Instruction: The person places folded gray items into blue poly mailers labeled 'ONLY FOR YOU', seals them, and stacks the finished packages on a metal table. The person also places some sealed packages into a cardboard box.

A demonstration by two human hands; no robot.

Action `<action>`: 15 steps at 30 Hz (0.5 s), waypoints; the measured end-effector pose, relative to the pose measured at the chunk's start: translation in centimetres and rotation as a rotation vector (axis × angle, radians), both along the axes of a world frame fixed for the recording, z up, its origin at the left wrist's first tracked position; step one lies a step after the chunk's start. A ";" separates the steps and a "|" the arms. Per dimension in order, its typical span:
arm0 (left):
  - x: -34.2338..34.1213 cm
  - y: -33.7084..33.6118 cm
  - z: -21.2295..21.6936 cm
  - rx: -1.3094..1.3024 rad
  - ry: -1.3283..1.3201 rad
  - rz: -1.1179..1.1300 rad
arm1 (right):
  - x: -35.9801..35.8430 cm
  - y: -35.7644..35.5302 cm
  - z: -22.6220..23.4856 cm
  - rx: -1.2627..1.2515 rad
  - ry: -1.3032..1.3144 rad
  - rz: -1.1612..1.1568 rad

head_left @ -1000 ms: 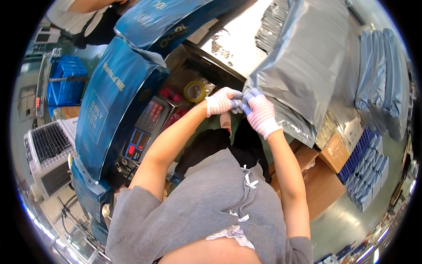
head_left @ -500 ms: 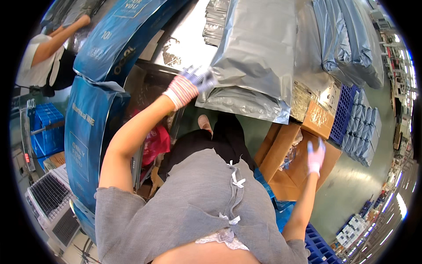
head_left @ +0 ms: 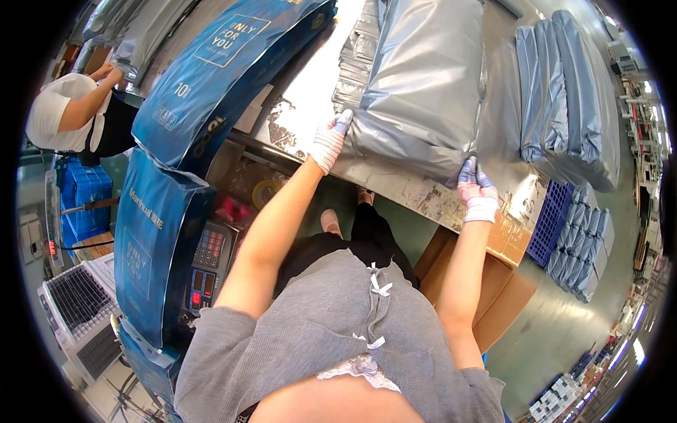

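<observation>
A large grey plastic mailing bag (head_left: 427, 77) lies on the worktable before me, its near edge folded under. My left hand (head_left: 331, 139), in a white-and-pink striped glove with bluish fingertips, is closed on the bag's near left corner. At the near right corner my right hand (head_left: 478, 190), gloved the same way, pinches the plastic. Both thumbs and fingers close on the edge, though the fingertips are partly hidden. Just left of the bag, a pile of smaller folded grey plastic packets (head_left: 356, 60) sits on the table.
Blue printed sacks (head_left: 144, 261) stand on my left, beside a scale with lit digits (head_left: 204, 271). An open carton (head_left: 486, 289) is below my right arm. Stacked grey bags (head_left: 568, 99) lie farther right, near a blue plastic crate (head_left: 549, 220). Another person (head_left: 74, 113) works far left.
My right hand has come up from the open carton to the bag's right corner. My left hand has settled on the left corner. The bag's near edge has drawn back from overhanging the table.
</observation>
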State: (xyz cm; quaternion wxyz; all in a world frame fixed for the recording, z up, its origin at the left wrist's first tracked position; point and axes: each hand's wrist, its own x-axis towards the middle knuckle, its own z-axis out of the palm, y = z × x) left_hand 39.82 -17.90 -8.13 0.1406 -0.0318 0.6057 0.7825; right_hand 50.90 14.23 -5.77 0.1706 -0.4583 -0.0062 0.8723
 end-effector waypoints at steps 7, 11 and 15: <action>-1.6 1.5 -2.4 -0.508 -0.078 -0.039 | -6.0 -0.8 -0.4 1.626 -0.483 0.997; 1.8 1.4 4.0 0.031 -0.355 -0.126 | -9.7 0.6 2.3 1.737 -0.406 1.103; 1.3 4.0 4.6 0.733 -0.880 -0.102 | -11.3 -2.5 13.1 1.903 0.091 0.789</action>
